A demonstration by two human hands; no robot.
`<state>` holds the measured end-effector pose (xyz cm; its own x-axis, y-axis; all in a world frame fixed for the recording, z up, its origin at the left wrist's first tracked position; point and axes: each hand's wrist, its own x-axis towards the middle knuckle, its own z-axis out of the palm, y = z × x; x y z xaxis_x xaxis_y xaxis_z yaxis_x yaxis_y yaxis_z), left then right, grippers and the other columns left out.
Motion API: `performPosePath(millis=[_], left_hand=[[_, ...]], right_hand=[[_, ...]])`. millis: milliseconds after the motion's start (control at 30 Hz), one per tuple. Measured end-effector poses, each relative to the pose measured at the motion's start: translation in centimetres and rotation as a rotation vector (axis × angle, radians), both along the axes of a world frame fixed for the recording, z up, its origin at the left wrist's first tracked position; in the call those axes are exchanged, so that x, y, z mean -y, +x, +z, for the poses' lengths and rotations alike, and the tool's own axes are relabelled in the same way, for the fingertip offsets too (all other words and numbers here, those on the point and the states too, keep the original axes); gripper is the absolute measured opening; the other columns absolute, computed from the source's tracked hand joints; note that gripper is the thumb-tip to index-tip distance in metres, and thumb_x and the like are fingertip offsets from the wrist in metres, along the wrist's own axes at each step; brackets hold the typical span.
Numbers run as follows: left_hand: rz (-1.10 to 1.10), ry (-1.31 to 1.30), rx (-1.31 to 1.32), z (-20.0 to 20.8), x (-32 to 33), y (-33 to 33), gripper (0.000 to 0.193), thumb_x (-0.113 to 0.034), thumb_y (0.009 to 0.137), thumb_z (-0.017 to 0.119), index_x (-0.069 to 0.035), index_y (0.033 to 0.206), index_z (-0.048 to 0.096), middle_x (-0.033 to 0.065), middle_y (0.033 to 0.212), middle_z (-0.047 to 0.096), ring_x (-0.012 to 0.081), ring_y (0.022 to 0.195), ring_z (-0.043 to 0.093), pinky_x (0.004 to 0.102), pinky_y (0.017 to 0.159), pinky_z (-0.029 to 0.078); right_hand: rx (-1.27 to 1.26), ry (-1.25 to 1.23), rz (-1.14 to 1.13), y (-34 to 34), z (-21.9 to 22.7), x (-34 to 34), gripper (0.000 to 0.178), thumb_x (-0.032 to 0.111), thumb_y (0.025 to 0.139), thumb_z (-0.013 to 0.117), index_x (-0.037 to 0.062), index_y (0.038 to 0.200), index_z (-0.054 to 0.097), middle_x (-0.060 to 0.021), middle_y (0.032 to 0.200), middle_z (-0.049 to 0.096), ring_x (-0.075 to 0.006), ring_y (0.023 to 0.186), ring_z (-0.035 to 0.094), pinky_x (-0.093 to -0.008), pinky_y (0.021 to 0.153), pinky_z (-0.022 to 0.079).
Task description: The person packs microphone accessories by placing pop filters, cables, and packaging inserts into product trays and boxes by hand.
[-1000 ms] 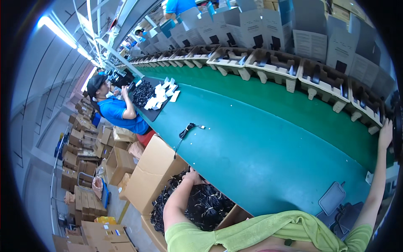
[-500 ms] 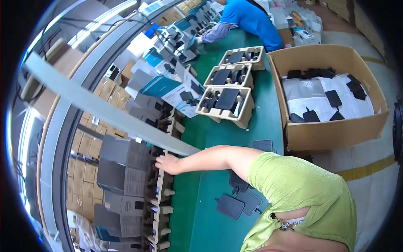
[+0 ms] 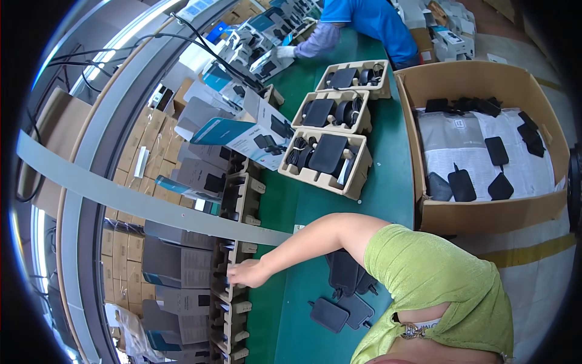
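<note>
My right hand point(image 3: 248, 273) reaches left across the green table to a row of beige moulded pulp trays point(image 3: 238, 308). Its fingers are curled down over a tray's edge, and whatever they hold there is hidden. My left hand is out of view. Beside the trays stand opened grey cartons point(image 3: 176, 258) with raised flaps. Below my forearm lie several flat black square pads point(image 3: 329, 315) with short plugs, partly overlapping.
Three filled pulp trays point(image 3: 324, 155) line the table, next to a white-and-teal box point(image 3: 248, 136). A large cardboard box point(image 3: 485, 212) with black pads stands right. A grey metal bar point(image 3: 151, 203) crosses above the cartons. A co-worker in blue point(image 3: 370, 24) works at the far end.
My right hand has moved nearer along the tray row, and its fingers are more curled. The view has shifted slightly. The co-worker's gloved hand is now at the white boxes.
</note>
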<state>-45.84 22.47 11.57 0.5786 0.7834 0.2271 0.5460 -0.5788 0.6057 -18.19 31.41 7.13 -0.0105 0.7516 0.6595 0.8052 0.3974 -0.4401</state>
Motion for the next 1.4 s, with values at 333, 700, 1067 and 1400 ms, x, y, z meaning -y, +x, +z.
performPosePath(millis=[333,700,1067,1400], left_hand=[[-0.007,-0.068,-0.006,0.3,-0.4,2.7,0.074,-0.042,0.078,0.061,-0.009,0.134,0.025,0.0181,0.137,0.033,0.0335,0.125,0.034,0.0401,0.1,0.032],[-0.073,-0.084,0.048,0.5,-1.0,2.8,0.078,-0.041,0.079,0.061,-0.008,0.136,0.02,0.018,0.138,0.032,0.0327,0.126,0.033,0.0389,0.101,0.031],[-0.062,-0.089,0.079,0.7,-2.0,1.1,0.081,-0.04,0.08,0.061,-0.006,0.137,0.015,0.0178,0.139,0.032,0.0319,0.126,0.033,0.0376,0.102,0.029],[0.093,0.023,0.133,2.9,-1.4,-5.2,0.085,-0.038,0.08,0.062,-0.005,0.139,0.01,0.0177,0.139,0.031,0.0312,0.127,0.032,0.0364,0.102,0.028]], right_hand=[[0.074,-0.07,0.205,-3.8,2.0,1.4,0.022,0.008,0.077,0.05,0.0058,0.099,0.052,-0.0139,0.102,0.047,-0.0297,0.105,0.044,-0.0386,0.078,0.045],[-0.269,-0.105,0.469,-13.1,1.3,2.9,0.031,0.022,0.076,0.062,0.0058,0.101,0.052,-0.014,0.093,0.053,-0.031,0.093,0.053,-0.0416,0.075,0.044],[0.163,-0.48,0.466,-19.1,-6.0,3.0,0.046,0.032,0.075,0.063,0.0073,0.11,0.048,-0.0188,0.102,0.053,-0.0353,0.096,0.053,-0.0467,0.077,0.042],[0.068,-0.422,0.353,-15.3,-2.0,5.3,0.033,0.026,0.078,0.062,0.0042,0.101,0.052,-0.0142,0.086,0.061,-0.0348,0.085,0.059,-0.045,0.071,0.046]])
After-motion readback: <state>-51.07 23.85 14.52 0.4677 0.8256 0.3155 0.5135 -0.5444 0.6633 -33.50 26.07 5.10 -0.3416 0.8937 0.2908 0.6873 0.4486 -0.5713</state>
